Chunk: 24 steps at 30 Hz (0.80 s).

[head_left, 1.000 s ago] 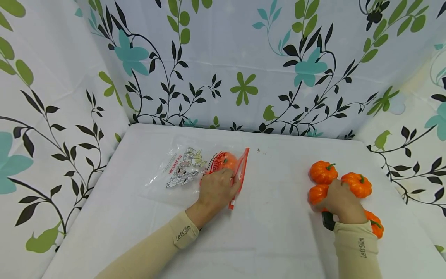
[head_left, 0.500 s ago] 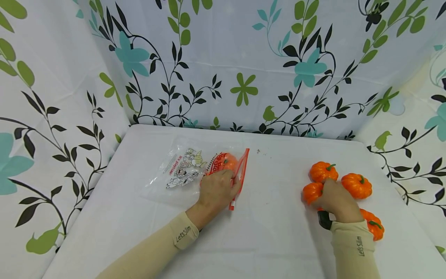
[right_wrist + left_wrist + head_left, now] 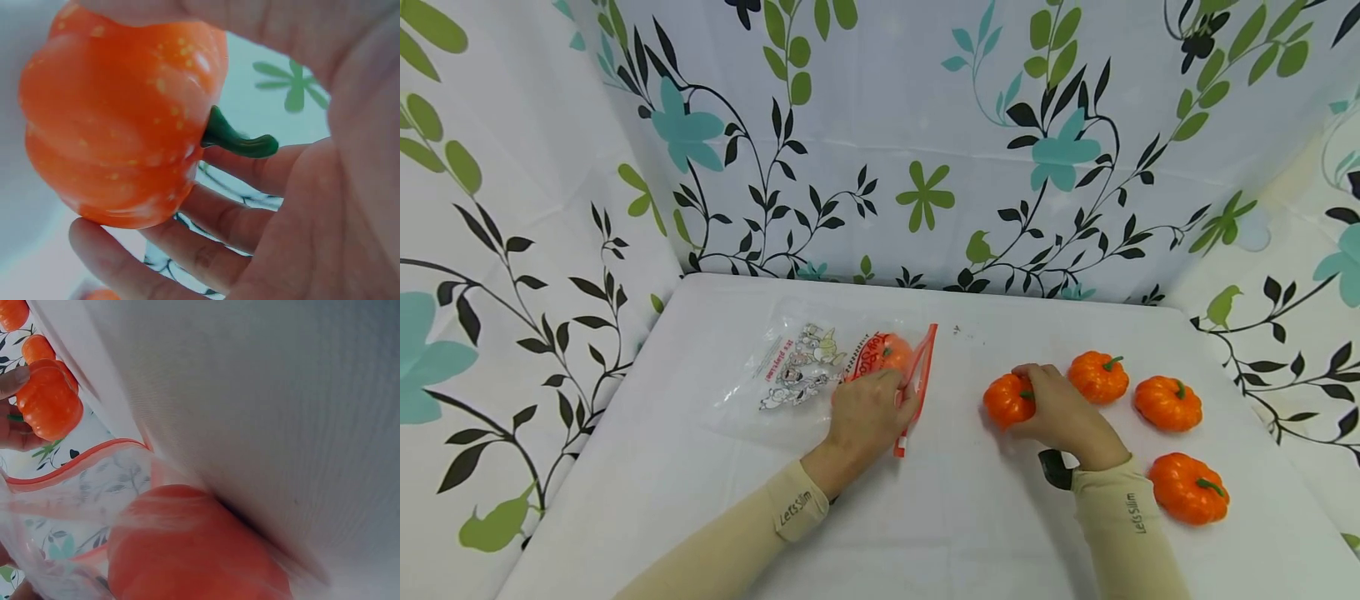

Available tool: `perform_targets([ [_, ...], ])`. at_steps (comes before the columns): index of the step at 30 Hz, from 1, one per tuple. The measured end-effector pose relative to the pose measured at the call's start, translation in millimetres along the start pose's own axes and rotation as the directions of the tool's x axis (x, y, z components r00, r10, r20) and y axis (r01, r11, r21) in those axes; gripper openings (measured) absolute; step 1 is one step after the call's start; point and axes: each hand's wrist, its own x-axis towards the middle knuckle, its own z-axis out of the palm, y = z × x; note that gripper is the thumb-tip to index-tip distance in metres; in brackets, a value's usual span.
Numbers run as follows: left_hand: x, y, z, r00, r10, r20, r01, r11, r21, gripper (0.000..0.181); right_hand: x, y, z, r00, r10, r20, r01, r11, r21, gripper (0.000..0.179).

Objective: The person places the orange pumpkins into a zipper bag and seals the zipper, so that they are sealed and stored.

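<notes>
My right hand (image 3: 1067, 417) grips a small orange toy pumpkin (image 3: 1009, 400), right of a clear zip bag. The right wrist view shows the thumb and fingers spread round the pumpkin (image 3: 119, 119), its green stem pointing toward the palm. My left hand (image 3: 868, 417) pinches the clear zip bag (image 3: 797, 367) near its red-edged mouth, which gapes to the right. Inside the bag lies another orange pumpkin (image 3: 194, 550), close to the mouth in the left wrist view. Most of the left fingers are hidden in the head view.
On the white table (image 3: 955, 517), three more pumpkins sit at the right: one at the back (image 3: 1097, 377), one farther right (image 3: 1168, 404) and one nearer the front (image 3: 1189, 489). A leaf-patterned cloth (image 3: 850, 125) hangs behind and at both sides.
My right hand has lifted or drawn one pumpkin out of the group and carried it left toward the bag. The left hand and the bag have stayed put.
</notes>
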Motion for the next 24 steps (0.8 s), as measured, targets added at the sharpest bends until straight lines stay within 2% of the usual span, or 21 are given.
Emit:
perform_targets([
  [8,-2.3,-0.3,0.6,1.000,-0.007,-0.003,0.007,1.000,0.006,0.015,7.4,-23,15,0.995,-0.093,-0.032,0.095,0.994,0.046,0.076],
  [16,-4.6,-1.3,3.0,0.998,0.044,-0.038,-0.042,0.998,0.049,0.022,17.6,-47,26,0.978,-0.188,-0.090,0.194,0.979,0.065,0.075],
  [24,-4.9,-2.2,3.1,0.995,0.085,-0.045,-0.082,0.995,0.056,0.023,27.5,-66,42,0.968,-0.235,-0.085,0.241,0.968,0.067,0.081],
])
